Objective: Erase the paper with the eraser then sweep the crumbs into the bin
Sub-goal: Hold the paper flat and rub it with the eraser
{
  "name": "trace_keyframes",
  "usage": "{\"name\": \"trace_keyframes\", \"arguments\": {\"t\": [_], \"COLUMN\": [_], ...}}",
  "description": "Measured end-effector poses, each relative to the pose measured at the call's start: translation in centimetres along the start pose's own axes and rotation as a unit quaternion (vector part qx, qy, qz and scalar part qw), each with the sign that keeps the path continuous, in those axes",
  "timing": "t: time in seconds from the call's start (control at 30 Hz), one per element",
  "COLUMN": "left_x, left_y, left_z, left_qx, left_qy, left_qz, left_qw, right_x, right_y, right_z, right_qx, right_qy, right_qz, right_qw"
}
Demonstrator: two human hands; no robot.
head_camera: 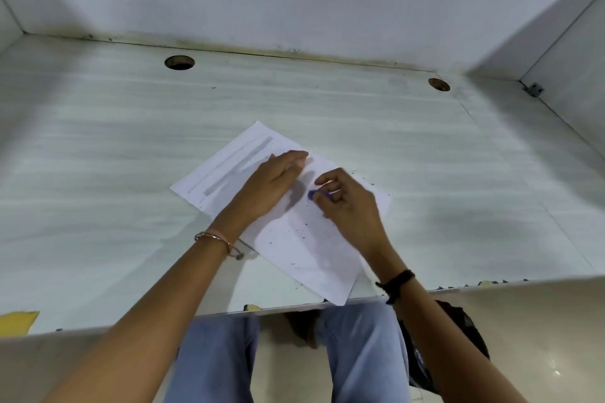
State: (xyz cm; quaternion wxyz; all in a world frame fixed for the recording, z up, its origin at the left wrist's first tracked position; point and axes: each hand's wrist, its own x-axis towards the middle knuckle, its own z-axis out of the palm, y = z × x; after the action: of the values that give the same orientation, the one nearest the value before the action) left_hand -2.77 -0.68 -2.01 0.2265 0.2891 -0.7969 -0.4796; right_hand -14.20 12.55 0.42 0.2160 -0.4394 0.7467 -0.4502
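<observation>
Right hand (347, 203) pinches the eraser (316, 195) on the paper (304, 249), left hand (271, 183) pressing flat beside it; grey bars (239, 165) unerased, crumbs (302, 229) unswept (roughly halfway, I'd say).

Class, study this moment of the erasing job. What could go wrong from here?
1. The paper overhangs the near edge of the desk, so crumbs may spill onto the floor.
2. The left hand lies partly over the grey pencil bands and could smudge them.
3. Hard rubbing with the eraser in the right hand might crease the sheet.
</observation>
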Motion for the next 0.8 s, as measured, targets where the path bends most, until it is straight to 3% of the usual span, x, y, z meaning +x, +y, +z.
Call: {"name": "trace_keyframes", "arguments": {"t": [0.2, 0.4, 0.8], "left_x": [-4.8, -7.8, -7.9], "left_y": [-0.4, -1.9, -2.2], "left_z": [-3.5, -4.9, -1.7], "left_qx": [0.114, 0.268, 0.451], "left_qy": [-0.048, -0.148, -0.082], "left_qz": [0.006, 0.016, 0.018], "left_qw": [0.992, 0.952, 0.888], "right_x": [-0.9, -1.8, -3.0], "right_y": [-0.8, -2.0, -3.3], "right_z": [1.1, 1.9, 3.4], "right_qx": [-0.009, -0.009, -0.072], "right_qy": [-0.019, -0.059, -0.133], "right_qz": [-0.023, -0.021, -0.081], "right_qw": [1.000, 0.998, 0.985]}}
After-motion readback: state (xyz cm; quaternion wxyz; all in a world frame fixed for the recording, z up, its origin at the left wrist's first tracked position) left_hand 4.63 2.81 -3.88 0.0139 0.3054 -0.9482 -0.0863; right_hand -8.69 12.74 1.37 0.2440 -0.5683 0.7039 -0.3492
